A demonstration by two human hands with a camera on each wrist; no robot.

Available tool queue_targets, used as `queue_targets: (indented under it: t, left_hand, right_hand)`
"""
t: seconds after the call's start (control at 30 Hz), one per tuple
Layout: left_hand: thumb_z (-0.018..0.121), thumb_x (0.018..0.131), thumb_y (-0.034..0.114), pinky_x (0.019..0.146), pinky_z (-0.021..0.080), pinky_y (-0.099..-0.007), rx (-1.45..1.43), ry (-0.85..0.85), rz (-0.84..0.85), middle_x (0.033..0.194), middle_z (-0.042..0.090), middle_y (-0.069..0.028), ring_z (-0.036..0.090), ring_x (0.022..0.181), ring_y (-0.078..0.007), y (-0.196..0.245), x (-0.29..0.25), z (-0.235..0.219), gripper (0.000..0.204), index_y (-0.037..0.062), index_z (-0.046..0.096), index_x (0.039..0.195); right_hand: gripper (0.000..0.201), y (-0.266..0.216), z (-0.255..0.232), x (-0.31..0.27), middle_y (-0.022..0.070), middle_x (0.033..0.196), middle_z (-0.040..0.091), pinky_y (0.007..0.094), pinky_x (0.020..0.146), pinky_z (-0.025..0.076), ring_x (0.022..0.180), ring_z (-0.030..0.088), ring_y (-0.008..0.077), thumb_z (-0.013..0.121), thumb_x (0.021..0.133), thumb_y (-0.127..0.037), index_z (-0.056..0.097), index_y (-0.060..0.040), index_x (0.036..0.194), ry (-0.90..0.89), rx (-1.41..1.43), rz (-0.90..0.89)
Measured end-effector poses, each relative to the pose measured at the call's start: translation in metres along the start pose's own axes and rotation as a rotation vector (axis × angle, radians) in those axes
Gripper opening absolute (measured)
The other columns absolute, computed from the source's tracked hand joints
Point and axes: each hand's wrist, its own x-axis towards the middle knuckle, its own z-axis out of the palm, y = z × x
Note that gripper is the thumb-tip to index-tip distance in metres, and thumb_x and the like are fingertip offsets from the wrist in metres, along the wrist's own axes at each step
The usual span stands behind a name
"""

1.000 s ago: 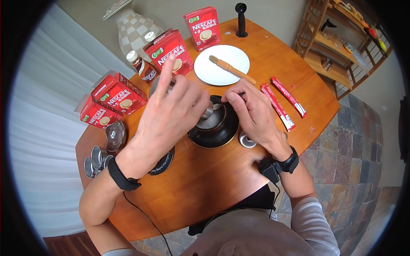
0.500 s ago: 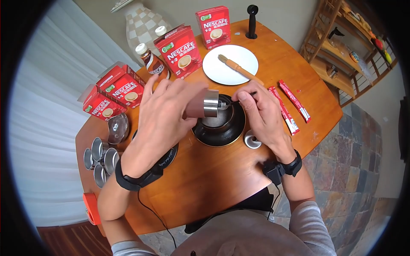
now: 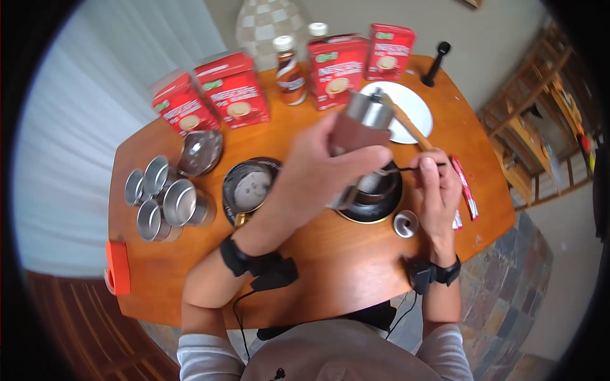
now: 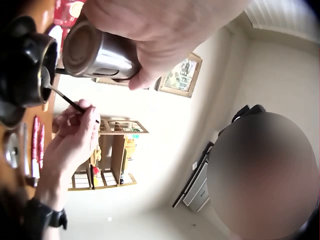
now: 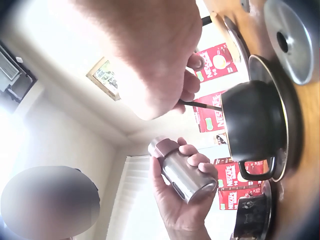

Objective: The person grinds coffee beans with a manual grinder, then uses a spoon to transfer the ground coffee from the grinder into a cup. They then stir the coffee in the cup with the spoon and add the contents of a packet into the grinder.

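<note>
My left hand [image 3: 305, 181] grips a silver cylinder with a brown band [image 3: 359, 130], tilted above the black cup [image 3: 376, 185]. In the right wrist view the cylinder [image 5: 186, 174] is clear of the cup [image 5: 254, 120], fingers wrapped round it. My right hand [image 3: 440, 197] pinches a thin dark-handled spoon [image 4: 71, 103] between thumb and fingers; its tip is inside the cup [image 4: 22, 70]. The cup stands on a black saucer, its contents mostly hidden in the head view. A round metal lid with a central hole [image 3: 406, 224] lies beside the saucer.
At the left stand several metal cups [image 3: 184, 202], a glass bowl [image 3: 201, 152] and a second black cup [image 3: 252, 189]. Red boxes [image 3: 234, 92] and bottles [image 3: 291, 79] line the back. A brush [image 3: 410, 124] lies across a white plate [image 3: 420, 108]; red sticks [image 3: 467, 190] lie at the right.
The cylinder has swung from lying sideways over the cup to a raised tilt, metal end up. My right hand still holds the spoon at the cup. The head view has turned left.
</note>
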Motion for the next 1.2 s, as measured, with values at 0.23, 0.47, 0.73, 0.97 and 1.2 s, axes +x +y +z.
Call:
queue_targets:
  t: [0.23,0.47,0.73,0.97,1.2]
  left_hand:
    - [0.082,0.088,0.024,0.071,0.054,-0.0265,-0.261,-0.086,0.041,0.092,0.07,-0.0054,0.066,0.079,-0.0089,0.027,-0.018,0.007,0.04,-0.0039,0.063,0.11]
    - [0.081,0.089,0.028,0.07,0.053,-0.0288,-0.241,-0.02,0.192,0.088,0.069,-0.0047,0.064,0.078,-0.0103,0.058,-0.045,0.005,0.041,-0.0038,0.064,0.108]
    - [0.083,0.086,0.031,0.07,0.053,-0.0289,-0.131,-0.026,0.163,0.089,0.07,-0.0038,0.064,0.078,-0.0099,0.082,-0.049,-0.019,0.043,-0.0022,0.067,0.107]
    - [0.083,0.084,0.026,0.068,0.053,-0.0276,-0.04,-0.005,0.225,0.085,0.072,-0.0049,0.067,0.076,-0.0099,0.067,-0.034,-0.025,0.039,-0.0032,0.069,0.105]
    - [0.084,0.081,0.022,0.066,0.053,-0.0275,0.192,-0.004,0.268,0.083,0.074,-0.007,0.068,0.074,-0.0098,0.021,-0.006,-0.013,0.04,-0.0056,0.07,0.106]
  right_hand:
    - [0.022,-0.017,0.017,-0.005,0.0046,0.089,0.06,0.0238,0.061,0.043,0.07,0.054,0.0087,0.053,0.111,-0.015,0.066,0.001,0.104,-0.008,-0.008,-0.225]
    - [0.017,-0.059,0.071,-0.015,0.0083,0.089,0.064,0.0293,0.066,0.048,0.073,0.061,0.0166,0.058,0.106,-0.012,0.067,0.0024,0.105,-0.311,-0.161,-0.433]
    - [0.017,-0.067,0.108,-0.016,0.0126,0.088,0.069,0.0363,0.071,0.053,0.077,0.067,0.0261,0.065,0.099,-0.012,0.069,0.0024,0.106,-0.487,-0.283,-0.602]
    - [0.02,-0.068,0.087,0.003,0.0076,0.086,0.072,0.0307,0.066,0.052,0.071,0.066,0.0177,0.065,0.102,-0.015,0.072,0.0006,0.111,-0.292,-0.191,-0.108]
    - [0.036,-0.076,0.025,0.033,0.0062,0.106,0.073,0.0209,0.063,0.047,0.083,0.063,0.0057,0.067,0.107,-0.025,0.067,-0.0019,0.134,0.12,-0.017,-0.244]
